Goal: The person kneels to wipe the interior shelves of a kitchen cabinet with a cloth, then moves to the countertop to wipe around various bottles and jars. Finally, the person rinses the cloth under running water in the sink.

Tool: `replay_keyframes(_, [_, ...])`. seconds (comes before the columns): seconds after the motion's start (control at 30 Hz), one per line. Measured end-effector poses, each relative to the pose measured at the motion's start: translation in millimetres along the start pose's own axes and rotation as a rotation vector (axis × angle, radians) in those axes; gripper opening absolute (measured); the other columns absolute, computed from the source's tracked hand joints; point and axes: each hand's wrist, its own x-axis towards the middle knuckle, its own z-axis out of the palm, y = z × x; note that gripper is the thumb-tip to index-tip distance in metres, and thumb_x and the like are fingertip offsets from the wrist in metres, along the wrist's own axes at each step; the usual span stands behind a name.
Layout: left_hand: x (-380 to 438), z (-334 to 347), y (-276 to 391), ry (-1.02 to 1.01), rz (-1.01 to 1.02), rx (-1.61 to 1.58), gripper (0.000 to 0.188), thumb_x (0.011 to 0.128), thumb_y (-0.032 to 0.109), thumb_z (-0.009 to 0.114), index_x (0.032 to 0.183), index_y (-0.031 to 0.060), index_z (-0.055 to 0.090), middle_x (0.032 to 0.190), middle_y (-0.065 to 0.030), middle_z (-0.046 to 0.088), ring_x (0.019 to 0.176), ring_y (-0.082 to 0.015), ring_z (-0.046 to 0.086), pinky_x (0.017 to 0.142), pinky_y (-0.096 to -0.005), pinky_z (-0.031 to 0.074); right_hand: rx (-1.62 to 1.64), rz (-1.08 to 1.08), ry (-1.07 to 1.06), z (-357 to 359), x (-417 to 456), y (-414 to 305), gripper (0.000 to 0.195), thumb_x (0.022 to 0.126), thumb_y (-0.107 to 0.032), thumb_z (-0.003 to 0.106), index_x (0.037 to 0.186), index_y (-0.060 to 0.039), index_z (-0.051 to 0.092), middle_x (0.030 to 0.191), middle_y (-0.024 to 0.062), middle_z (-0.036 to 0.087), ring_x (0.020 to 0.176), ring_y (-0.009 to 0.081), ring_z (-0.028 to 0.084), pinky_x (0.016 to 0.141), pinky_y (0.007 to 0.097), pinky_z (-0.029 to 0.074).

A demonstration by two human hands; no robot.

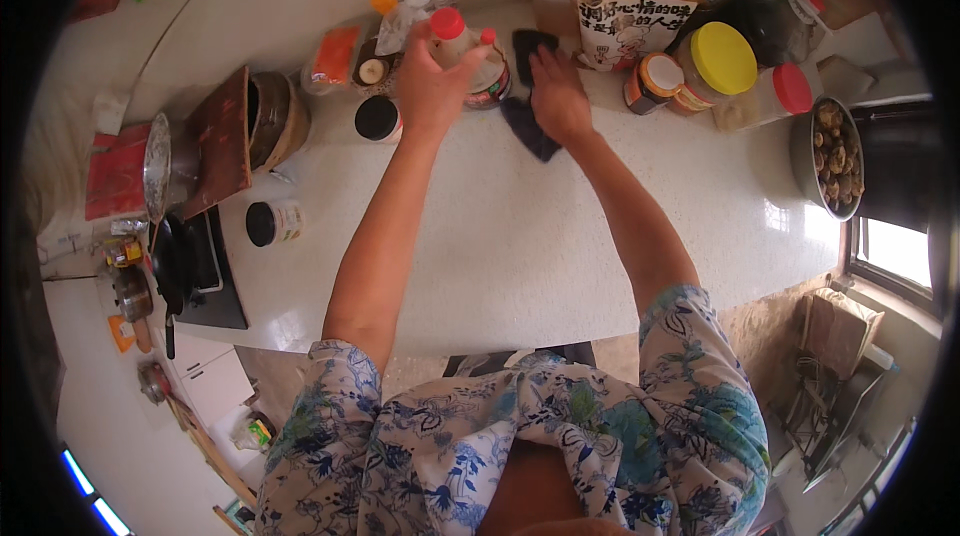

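At the back of the pale countertop, my left hand is around a red-capped bottle; the fingers partly hide it. Close to its right stands another red-capped container with a label low on its side. My right hand lies on a dark cloth spread on the counter, palm down; whether the fingers grip it is not visible. A black-lidded jar stands by my left wrist.
Right of the cloth are a printed paper bag, a small jar, a yellow-lidded jar and a metal bowl of brown lumpy pieces. Leftward stand another black-lidded jar, a wooden board and a black pan.
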Motion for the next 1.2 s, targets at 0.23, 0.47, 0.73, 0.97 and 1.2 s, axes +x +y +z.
replay_keyframes(0.23, [4.2, -11.4, -9.5, 0.016, 0.063, -0.05, 0.042, 0.073, 0.023, 0.073, 0.106, 0.0062, 0.054, 0.095, -0.0072, 0.064, 0.086, -0.0201, 0.061, 0.078, -0.0318, 0.046, 0.087, 0.109, -0.234, -87.7, -136.0, -33.8, 0.051, 0.074, -0.004, 0.057, 0.124, -0.0003, 0.046, 0.136, 0.0144, 0.039, 0.127, 0.0367, 0.033, 0.105, 0.0443, 0.029])
replay_keyframes(0.47, [-14.7, -18.3, 49.8, -0.159, 0.142, 0.029, 0.039, 0.075, 0.022, 0.073, 0.104, 0.0062, 0.053, 0.093, -0.004, 0.061, 0.089, -0.0176, 0.058, 0.077, -0.0304, 0.046, 0.001, 0.418, -0.234, -126.5, -193.2, -23.8, 0.053, 0.075, -0.001, 0.055, 0.127, -0.0007, 0.045, 0.14, 0.0146, 0.035, 0.129, 0.0373, 0.029, 0.107, 0.0464, 0.025])
replay_keyframes(0.73, [-64.2, -14.8, 51.6, -0.281, 0.018, -0.517, 0.039, 0.077, 0.008, 0.071, 0.109, 0.0026, 0.049, 0.114, -0.0105, 0.053, 0.1, -0.0158, 0.054, 0.087, -0.03, 0.047, 1.361, 0.934, 0.178, -133.8, -174.7, 8.0, 0.044, 0.084, -0.005, 0.043, 0.128, 0.0007, 0.043, 0.13, 0.01, 0.049, 0.111, 0.0258, 0.053, 0.097, 0.0369, 0.041])
replay_keyframes(0.97, [-112.2, -40.1, 64.9, -0.326, 0.197, -0.539, 0.044, 0.078, 0.009, 0.071, 0.111, -0.0003, 0.043, 0.117, -0.016, 0.051, 0.107, -0.0206, 0.052, 0.09, -0.0332, 0.044, 2.344, 0.817, 0.255, -127.2, -85.0, -62.2, 0.058, 0.096, -0.047, 0.026, 0.138, -0.0065, 0.032, 0.138, 0.0126, 0.04, 0.125, 0.026, 0.04, 0.107, 0.0391, 0.029])
replay_keyframes(1.2, [-130.5, -91.1, 62.7, -0.338, 0.33, -0.29, 0.054, 0.077, 0.027, 0.074, 0.109, -0.0011, 0.041, 0.118, -0.0232, 0.049, 0.106, -0.0258, 0.051, 0.091, -0.0368, 0.042, 2.507, 0.765, -0.008, -119.2, -75.6, -90.0, 0.058, 0.093, -0.044, 0.035, 0.136, -0.0047, 0.035, 0.135, 0.0152, 0.042, 0.122, 0.0278, 0.044, 0.104, 0.0404, 0.034])
